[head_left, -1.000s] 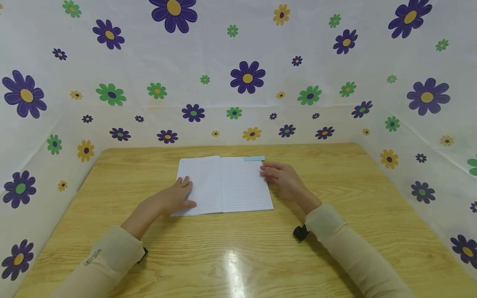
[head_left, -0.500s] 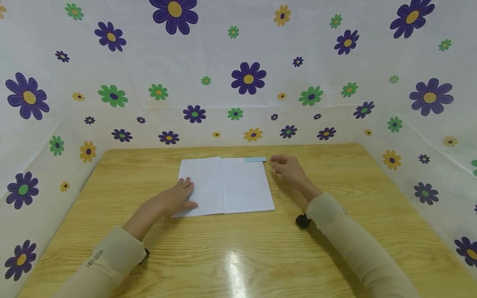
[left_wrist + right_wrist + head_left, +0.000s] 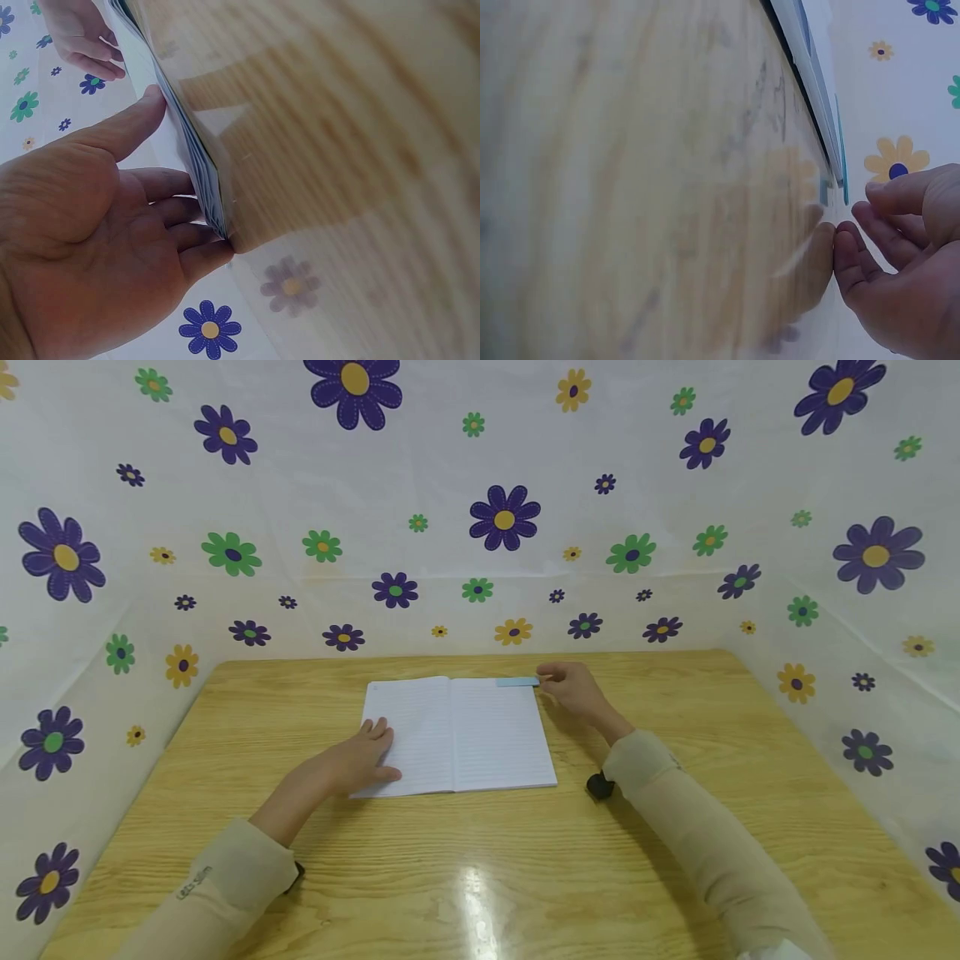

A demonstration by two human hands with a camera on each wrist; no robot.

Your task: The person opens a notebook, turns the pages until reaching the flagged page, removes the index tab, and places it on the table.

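An open notebook [image 3: 495, 739] with lined white pages lies flat on the wooden table. My left hand [image 3: 356, 762] rests on its left page, fingers spread and thumb apart. In the left wrist view, the thumb and fingers lie over the notebook's edge [image 3: 196, 154]. A light blue strip [image 3: 517, 682] lies along the top of the right page, its end sticking out past the corner. My right hand [image 3: 576, 690] is right at that end, fingers loosely bent. The right wrist view shows a gap between thumb and fingers, with the strip's tip [image 3: 845, 187] just short of them.
The wooden table [image 3: 420, 877] stretches in front of the notebook and to both sides. A white flower-patterned cloth [image 3: 420, 468] rises behind it and along both sides. Dark wrist devices, one being the black piece [image 3: 600, 786], sit under both sleeves.
My right hand has moved from the right page's side edge up and away, then back left to the blue strip's end. The left hand has stayed on the left page.
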